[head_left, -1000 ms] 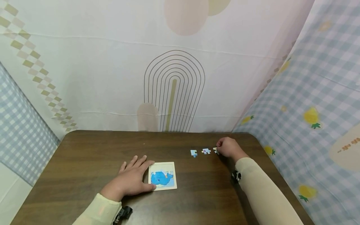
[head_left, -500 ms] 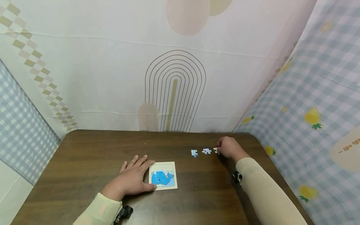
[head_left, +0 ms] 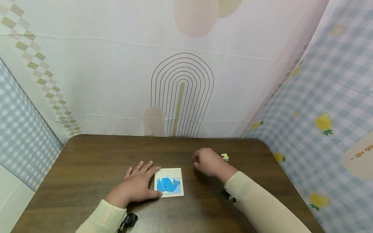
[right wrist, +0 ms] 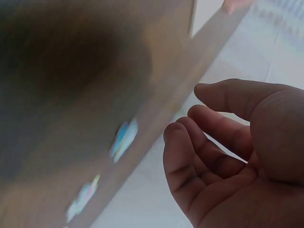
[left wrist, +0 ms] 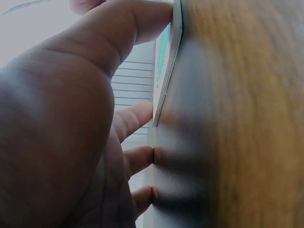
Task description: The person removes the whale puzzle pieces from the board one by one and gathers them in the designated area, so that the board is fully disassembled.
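A small square jigsaw puzzle (head_left: 169,183) with a blue whale picture and a pale frame lies on the table. My left hand (head_left: 135,186) is spread beside it, thumb and index finger resting on its left edge. In the left wrist view the thumb touches the puzzle (left wrist: 167,71) while other fingertips touch the table. My right hand (head_left: 211,163) is over the table to the right of the puzzle. Its fingers (right wrist: 178,156) are loosely bent, with nothing between them and the thumb. Two blurred puzzle pieces, one blue and white (right wrist: 125,140), one pale (right wrist: 83,199), lie below it.
Another loose puzzle piece (head_left: 225,157) with yellow on it lies right of my right hand, near the back of the brown table (head_left: 110,152). A patterned cloth (head_left: 116,81) hangs behind the table, a checked one (head_left: 291,129) at the right.
My right hand has left the rightmost puzzle piece and moved left, now covering the other two pieces in the head view. My left hand and the whale puzzle have stayed put.
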`<action>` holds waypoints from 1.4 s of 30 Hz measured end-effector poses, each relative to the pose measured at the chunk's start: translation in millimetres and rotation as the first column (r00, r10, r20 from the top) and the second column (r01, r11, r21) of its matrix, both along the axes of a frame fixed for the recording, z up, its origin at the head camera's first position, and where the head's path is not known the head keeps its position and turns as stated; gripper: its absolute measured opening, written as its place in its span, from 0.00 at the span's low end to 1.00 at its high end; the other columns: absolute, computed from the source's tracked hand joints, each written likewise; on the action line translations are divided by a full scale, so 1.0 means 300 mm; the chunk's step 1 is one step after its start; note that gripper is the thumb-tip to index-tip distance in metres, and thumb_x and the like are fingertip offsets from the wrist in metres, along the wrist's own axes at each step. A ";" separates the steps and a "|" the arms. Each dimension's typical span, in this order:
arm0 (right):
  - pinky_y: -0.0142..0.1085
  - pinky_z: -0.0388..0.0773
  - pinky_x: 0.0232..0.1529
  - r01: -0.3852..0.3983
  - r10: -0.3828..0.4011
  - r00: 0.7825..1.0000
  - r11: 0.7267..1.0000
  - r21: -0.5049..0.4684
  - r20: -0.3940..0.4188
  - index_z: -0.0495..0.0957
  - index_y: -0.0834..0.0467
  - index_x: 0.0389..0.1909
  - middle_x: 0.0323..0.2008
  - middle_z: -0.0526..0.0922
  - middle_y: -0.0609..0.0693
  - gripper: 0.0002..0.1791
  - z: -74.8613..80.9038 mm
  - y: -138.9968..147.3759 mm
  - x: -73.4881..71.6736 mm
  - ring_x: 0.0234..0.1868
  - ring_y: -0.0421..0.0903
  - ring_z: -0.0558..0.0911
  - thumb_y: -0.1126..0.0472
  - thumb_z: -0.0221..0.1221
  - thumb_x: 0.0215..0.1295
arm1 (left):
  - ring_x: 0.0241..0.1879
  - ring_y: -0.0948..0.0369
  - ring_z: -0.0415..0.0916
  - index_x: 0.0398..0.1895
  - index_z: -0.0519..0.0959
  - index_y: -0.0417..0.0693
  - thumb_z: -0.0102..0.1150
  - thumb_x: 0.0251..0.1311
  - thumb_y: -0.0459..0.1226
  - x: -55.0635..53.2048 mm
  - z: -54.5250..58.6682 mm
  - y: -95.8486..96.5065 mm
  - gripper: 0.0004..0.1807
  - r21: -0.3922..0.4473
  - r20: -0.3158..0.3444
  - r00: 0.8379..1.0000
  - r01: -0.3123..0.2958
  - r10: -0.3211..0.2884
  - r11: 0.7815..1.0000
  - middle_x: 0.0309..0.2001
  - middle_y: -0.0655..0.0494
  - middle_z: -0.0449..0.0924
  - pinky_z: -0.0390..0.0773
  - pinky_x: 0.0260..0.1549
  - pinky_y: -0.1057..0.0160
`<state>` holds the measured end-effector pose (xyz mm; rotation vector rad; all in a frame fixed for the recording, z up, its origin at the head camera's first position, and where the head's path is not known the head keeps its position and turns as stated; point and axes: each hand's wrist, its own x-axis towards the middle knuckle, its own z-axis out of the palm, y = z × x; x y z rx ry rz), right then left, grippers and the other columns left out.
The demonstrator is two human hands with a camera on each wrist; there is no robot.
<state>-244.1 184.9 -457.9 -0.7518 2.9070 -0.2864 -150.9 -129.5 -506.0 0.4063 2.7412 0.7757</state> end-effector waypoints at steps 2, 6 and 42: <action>0.47 0.88 0.51 -0.024 0.024 0.999 1.000 0.000 0.034 0.90 0.56 0.45 0.41 0.91 0.49 0.04 -0.002 -0.054 0.031 0.44 0.46 0.88 0.60 0.70 0.76 | 0.91 0.32 0.46 0.87 0.68 0.66 0.80 0.57 0.68 0.000 -0.002 0.000 0.56 -0.002 0.001 1.000 -0.002 0.002 1.000 0.91 0.46 0.57 0.44 0.81 0.16; 0.43 0.87 0.45 -0.076 0.077 0.994 0.997 -0.013 0.072 0.92 0.57 0.47 0.40 0.91 0.49 0.06 -0.021 -0.135 0.074 0.38 0.42 0.84 0.60 0.69 0.77 | 0.91 0.32 0.46 0.87 0.68 0.66 0.80 0.57 0.68 0.001 -0.003 0.001 0.56 0.001 0.009 1.000 -0.003 0.003 1.000 0.91 0.46 0.57 0.44 0.81 0.16; 0.33 0.82 0.43 -0.147 0.134 0.984 0.983 0.105 0.121 0.90 0.51 0.46 0.36 0.88 0.40 0.08 -0.051 -0.400 0.174 0.36 0.37 0.80 0.55 0.75 0.71 | 0.91 0.32 0.44 0.87 0.68 0.66 0.77 0.59 0.69 -0.007 -0.004 -0.007 0.54 0.003 0.018 1.000 0.016 -0.016 1.000 0.92 0.48 0.55 0.43 0.81 0.16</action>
